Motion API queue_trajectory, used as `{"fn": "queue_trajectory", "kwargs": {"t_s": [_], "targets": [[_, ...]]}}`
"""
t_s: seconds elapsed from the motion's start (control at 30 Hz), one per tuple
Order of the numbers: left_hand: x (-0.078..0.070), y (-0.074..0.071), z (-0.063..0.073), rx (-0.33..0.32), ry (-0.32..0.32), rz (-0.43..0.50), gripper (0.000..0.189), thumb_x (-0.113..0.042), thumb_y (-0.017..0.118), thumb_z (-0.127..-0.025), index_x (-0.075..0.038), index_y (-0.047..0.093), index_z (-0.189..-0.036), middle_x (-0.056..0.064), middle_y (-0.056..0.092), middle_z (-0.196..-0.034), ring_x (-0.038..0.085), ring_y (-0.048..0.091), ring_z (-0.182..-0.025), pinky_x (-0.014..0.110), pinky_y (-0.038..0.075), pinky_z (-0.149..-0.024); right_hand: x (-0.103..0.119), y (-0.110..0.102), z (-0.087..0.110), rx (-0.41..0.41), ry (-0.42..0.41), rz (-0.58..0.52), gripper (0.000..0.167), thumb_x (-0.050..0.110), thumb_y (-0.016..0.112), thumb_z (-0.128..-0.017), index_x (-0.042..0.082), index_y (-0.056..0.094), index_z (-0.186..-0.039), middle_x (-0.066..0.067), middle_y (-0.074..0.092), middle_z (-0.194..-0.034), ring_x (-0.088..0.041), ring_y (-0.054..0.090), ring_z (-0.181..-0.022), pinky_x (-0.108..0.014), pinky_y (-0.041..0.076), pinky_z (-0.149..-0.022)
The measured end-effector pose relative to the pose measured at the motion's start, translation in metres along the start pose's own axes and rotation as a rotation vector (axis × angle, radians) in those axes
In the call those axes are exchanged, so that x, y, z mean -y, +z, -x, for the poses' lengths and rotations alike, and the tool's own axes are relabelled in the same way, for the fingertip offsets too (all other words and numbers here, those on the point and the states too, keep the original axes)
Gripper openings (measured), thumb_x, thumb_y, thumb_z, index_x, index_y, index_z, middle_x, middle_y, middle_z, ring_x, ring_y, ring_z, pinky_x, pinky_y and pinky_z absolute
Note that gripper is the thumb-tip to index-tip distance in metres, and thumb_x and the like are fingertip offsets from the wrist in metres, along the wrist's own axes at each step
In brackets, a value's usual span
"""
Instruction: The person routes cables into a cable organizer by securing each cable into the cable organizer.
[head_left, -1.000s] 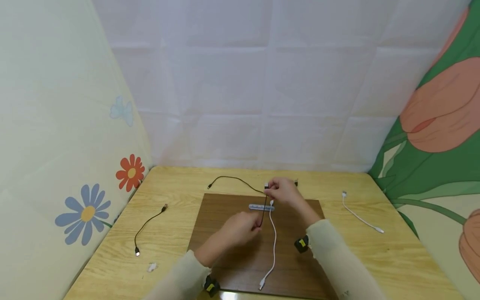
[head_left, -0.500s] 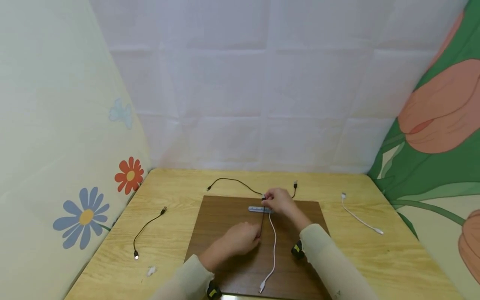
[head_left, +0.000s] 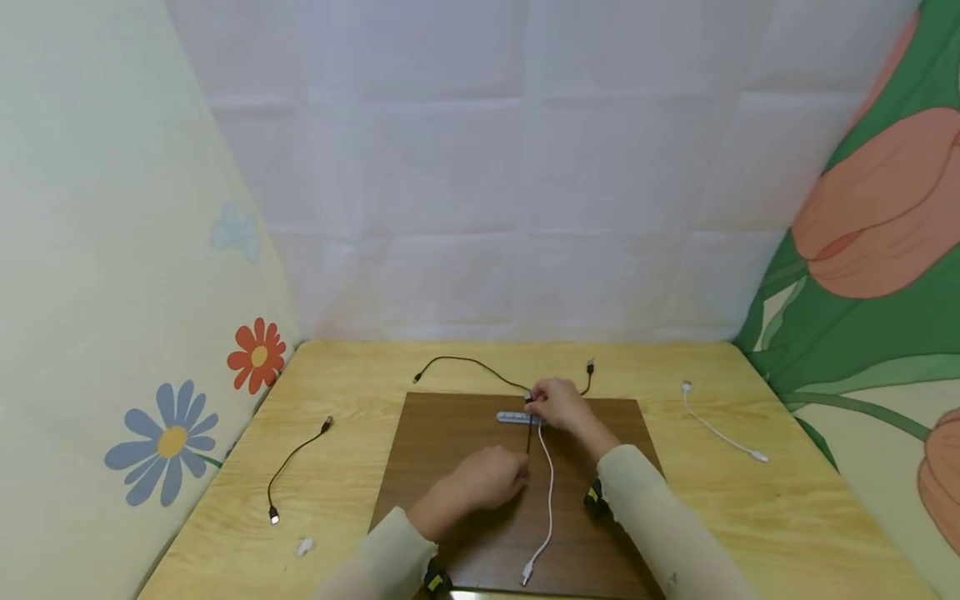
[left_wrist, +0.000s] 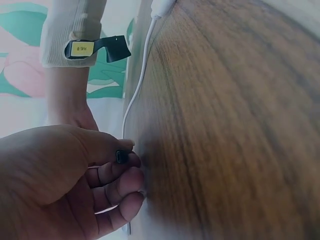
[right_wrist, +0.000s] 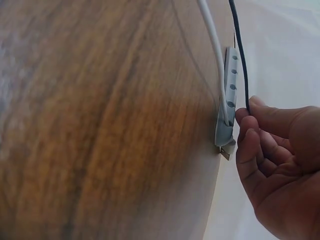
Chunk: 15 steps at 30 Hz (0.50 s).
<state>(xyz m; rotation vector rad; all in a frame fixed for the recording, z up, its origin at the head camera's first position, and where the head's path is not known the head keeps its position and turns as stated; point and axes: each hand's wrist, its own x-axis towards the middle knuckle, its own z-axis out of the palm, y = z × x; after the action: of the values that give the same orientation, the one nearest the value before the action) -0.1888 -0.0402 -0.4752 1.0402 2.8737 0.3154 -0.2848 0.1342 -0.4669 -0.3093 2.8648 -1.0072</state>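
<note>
My left hand (head_left: 491, 477) pinches one end of a short black cable (head_left: 529, 437) between thumb and forefinger, low over the brown board (head_left: 435, 433). In the left wrist view its small black plug (left_wrist: 121, 157) pokes out at the thumb tip. The cable's other end is pinched by my right hand (head_left: 555, 404), right beside a pale blue-grey cable organizer strip (head_left: 512, 417) near the board's far edge. In the right wrist view, the black cable (right_wrist: 241, 50) runs alongside the strip's several slots. A white cable (head_left: 551, 492) sits in the strip's end slot and trails toward me.
Behind the board lies a longer black cable (head_left: 472, 360), with a USB plug (head_left: 590, 367) at its right. Another black cable (head_left: 288, 458) lies on the left of the wooden table (head_left: 787, 533), near a small white piece (head_left: 304, 547). A short white cable (head_left: 716, 432) is at right.
Both hands have moved down toward me with the black cable; my right hand has come lower, beside the strip. In the last half second the left hand has shifted slightly right.
</note>
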Motion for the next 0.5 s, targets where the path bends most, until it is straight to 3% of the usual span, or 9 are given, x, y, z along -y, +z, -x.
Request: {"fn": "queue_trajectory", "kwargs": {"t_s": [0.23, 0.5], "targets": [[0.0, 0.0, -0.007, 0.033, -0.007, -0.004, 0.01, -0.022, 0.067, -0.097, -0.02, 0.067, -0.087, -0.004, 0.064, -0.075, 0.011, 0.062, -0.068, 0.026, 0.049, -0.059, 0.002, -0.001, -0.003, -0.008, -0.064, 0.039, 0.012, 0.012, 0.078, -0.089, 0.005, 0.068, -0.087, -0.002, 0.065, -0.077, -0.013, 0.058, -0.067, -0.027, 0.047, -0.061], [0.001, 0.005, -0.012, 0.086, -0.007, 0.001, 0.01, -0.021, 0.064, -0.097, -0.02, 0.071, -0.089, -0.004, 0.066, -0.077, 0.012, 0.063, -0.07, 0.026, 0.05, -0.062, 0.0, 0.002, -0.006, 0.002, -0.056, 0.095, 0.012, 0.014, 0.079, -0.089, 0.007, 0.068, -0.087, 0.0, 0.067, -0.079, -0.014, 0.058, -0.071, -0.029, 0.048, -0.065]]}}
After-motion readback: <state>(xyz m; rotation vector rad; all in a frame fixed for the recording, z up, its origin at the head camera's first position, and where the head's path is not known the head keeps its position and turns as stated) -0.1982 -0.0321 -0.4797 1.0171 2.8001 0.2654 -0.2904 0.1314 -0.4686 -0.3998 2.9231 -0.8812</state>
